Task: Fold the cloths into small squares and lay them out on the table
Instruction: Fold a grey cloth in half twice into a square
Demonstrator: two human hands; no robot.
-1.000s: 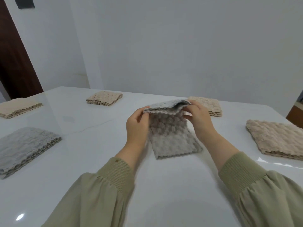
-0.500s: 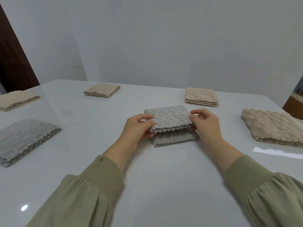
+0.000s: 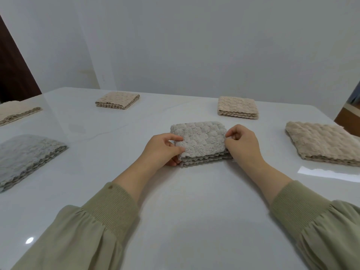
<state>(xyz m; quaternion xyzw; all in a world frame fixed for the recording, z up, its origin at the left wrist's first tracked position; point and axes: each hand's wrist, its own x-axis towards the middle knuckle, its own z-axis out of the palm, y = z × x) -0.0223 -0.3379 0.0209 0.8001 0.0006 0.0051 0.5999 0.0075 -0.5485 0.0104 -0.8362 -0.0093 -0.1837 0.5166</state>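
Centre of frame: grey, bumpy-textured cloth folded into a small square [image 3: 198, 141], lying flat on the glossy white table [image 3: 185, 201]. Scalloped layer edges face the viewer; the exact number of layers is hard to count.

Left hand [image 3: 161, 149]: thumb on top of the cloth's left edge, fingers curled beneath, pinching it. The fingertips are hidden under the fabric.

Right hand [image 3: 243, 145]: fingers curled at the cloth's right edge, thumb and forefinger pinching the top layer. The lower fingers are hidden behind the hand, and the cloth's near right corner is covered by it.

Olive-green ribbed sleeves [image 3: 93, 230] run out of the bottom of the frame on both sides.

Other folded cloths on the table:
- Beige square [image 3: 117, 100], upper left of centre.
- Beige square [image 3: 237, 107], upper right of centre.
- Larger beige cloth [image 3: 321, 145], right side, far corner cut off by the frame edge.
- Grey cloth [image 3: 27, 154], left side, partly out of frame.
- Beige cloth [image 3: 15, 112], far left, mostly cut off.

Dark brown panel [image 3: 13, 75] at the left edge, only a wedge visible; what it is cannot be told. A small brown shape at the right edge is also unclear.
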